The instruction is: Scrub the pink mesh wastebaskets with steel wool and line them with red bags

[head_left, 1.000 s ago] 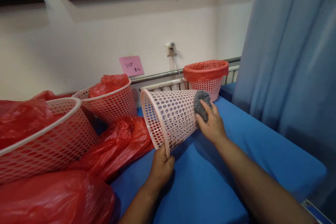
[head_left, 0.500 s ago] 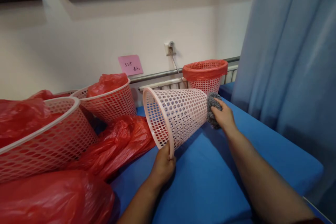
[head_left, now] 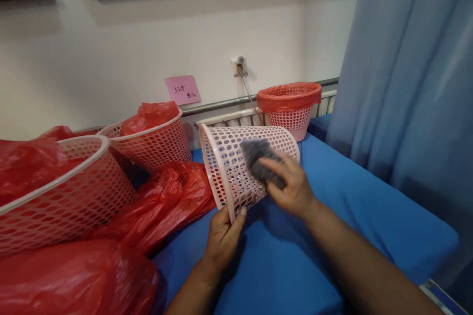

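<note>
A pink perforated plastic basket (head_left: 236,155) lies on its side on the blue surface (head_left: 332,206), its open mouth turned to the left. My left hand (head_left: 221,238) grips the lower rim of that mouth with closed fingers. My right hand (head_left: 290,187) presses a grey cloth (head_left: 258,157) against the basket's outer wall near its middle; hand and cloth are blurred by motion.
Two more pink baskets (head_left: 59,192) (head_left: 158,145) with red bags stand at the left. Loose red plastic bags (head_left: 173,194) lie beside them. A basket lined in red (head_left: 290,106) stands by the wall. A blue curtain (head_left: 406,83) hangs at the right.
My right hand has slid the grey cloth from the basket's base end leftward to the middle of its side. The basket has tipped slightly in my left hand.
</note>
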`<control>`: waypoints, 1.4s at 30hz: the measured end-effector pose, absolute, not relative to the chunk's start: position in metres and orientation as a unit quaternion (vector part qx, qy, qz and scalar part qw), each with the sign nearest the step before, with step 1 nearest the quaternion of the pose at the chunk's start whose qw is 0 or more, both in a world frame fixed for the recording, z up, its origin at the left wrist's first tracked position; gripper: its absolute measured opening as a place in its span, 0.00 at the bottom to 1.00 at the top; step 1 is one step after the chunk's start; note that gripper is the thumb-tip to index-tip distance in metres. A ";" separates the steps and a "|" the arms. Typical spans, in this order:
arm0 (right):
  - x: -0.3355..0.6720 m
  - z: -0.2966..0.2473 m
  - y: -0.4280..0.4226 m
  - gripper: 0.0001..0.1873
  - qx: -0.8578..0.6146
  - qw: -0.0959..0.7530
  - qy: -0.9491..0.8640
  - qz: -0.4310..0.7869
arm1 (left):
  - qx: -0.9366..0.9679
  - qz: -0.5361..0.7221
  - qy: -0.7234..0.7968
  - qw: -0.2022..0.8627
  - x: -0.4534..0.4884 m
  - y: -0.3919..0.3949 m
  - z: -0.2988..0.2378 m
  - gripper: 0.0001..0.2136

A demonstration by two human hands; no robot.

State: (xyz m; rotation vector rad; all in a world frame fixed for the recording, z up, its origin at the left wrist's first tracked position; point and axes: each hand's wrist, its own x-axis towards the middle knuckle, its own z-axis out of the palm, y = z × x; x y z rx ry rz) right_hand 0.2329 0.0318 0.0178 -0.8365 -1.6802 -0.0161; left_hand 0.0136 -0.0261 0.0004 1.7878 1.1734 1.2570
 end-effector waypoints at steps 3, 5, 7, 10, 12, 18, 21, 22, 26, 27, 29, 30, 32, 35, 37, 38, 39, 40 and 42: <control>0.269 0.003 0.074 0.26 -0.591 0.608 -0.525 0.068 | 0.708 0.453 0.454 0.295 0.014 -0.025 0.000 0.13; 0.285 -0.004 0.091 0.27 -0.643 0.588 -0.468 0.147 | 0.733 0.429 0.448 0.280 0.015 -0.024 -0.002 0.17; 0.285 -0.004 0.092 0.28 -0.613 0.594 -0.498 0.153 | 0.749 0.406 0.448 0.270 0.016 -0.021 -0.005 0.22; 0.259 0.006 0.062 0.29 -0.464 0.601 -0.648 0.064 | 0.759 0.380 0.459 0.262 0.018 -0.018 -0.007 0.28; 0.237 0.015 0.035 0.30 -0.340 0.576 -0.742 0.039 | 0.763 0.374 0.453 0.268 0.019 -0.017 -0.006 0.28; 0.209 0.029 -0.004 0.29 -0.159 0.538 -0.828 0.022 | 0.710 0.493 0.427 0.265 0.018 -0.030 0.002 0.12; 0.222 0.020 0.017 0.28 -0.271 0.574 -0.773 0.012 | 0.673 0.513 0.440 0.301 0.015 -0.032 0.002 0.12; 0.231 0.016 0.029 0.27 -0.344 0.596 -0.726 0.013 | 0.669 0.509 0.443 0.311 0.014 -0.031 0.001 0.12; 0.276 -0.003 0.082 0.27 -0.606 0.617 -0.490 0.107 | 0.702 0.465 0.438 0.314 0.014 -0.022 -0.004 0.14; 0.284 -0.006 0.090 0.27 -0.630 0.609 -0.462 0.139 | 0.712 0.453 0.437 0.312 0.014 -0.019 -0.006 0.14; 0.287 -0.007 0.094 0.27 -0.630 0.603 -0.464 0.152 | 0.723 0.434 0.440 0.310 0.015 -0.013 -0.010 0.17; 0.282 -0.005 0.089 0.28 -0.607 0.607 -0.495 0.132 | 0.726 0.427 0.442 0.309 0.015 -0.011 -0.011 0.18; 0.261 0.001 0.067 0.28 -0.515 0.611 -0.597 0.071 | 0.732 0.420 0.443 0.302 0.015 -0.007 -0.012 0.19; 0.225 0.015 0.024 0.29 -0.314 0.572 -0.758 0.021 | 0.741 0.413 0.438 0.298 0.014 -0.008 -0.009 0.17; 0.209 0.022 0.002 0.29 -0.218 0.543 -0.811 0.007 | 0.733 0.433 0.434 0.295 0.014 -0.013 -0.005 0.12; 0.205 0.024 -0.003 0.29 -0.192 0.533 -0.824 0.001 | 0.724 0.453 0.432 0.291 0.014 -0.016 -0.003 0.11; 0.204 0.025 -0.005 0.29 -0.180 0.528 -0.830 -0.005 | 0.710 0.476 0.433 0.286 0.014 -0.018 -0.001 0.11; 0.205 0.024 -0.003 0.28 -0.184 0.528 -0.829 -0.009 | 0.696 0.497 0.434 0.284 0.013 -0.020 0.000 0.12; 0.215 0.020 0.011 0.28 -0.249 0.551 -0.796 -0.013 | 0.674 0.517 0.440 0.292 0.013 -0.022 0.000 0.14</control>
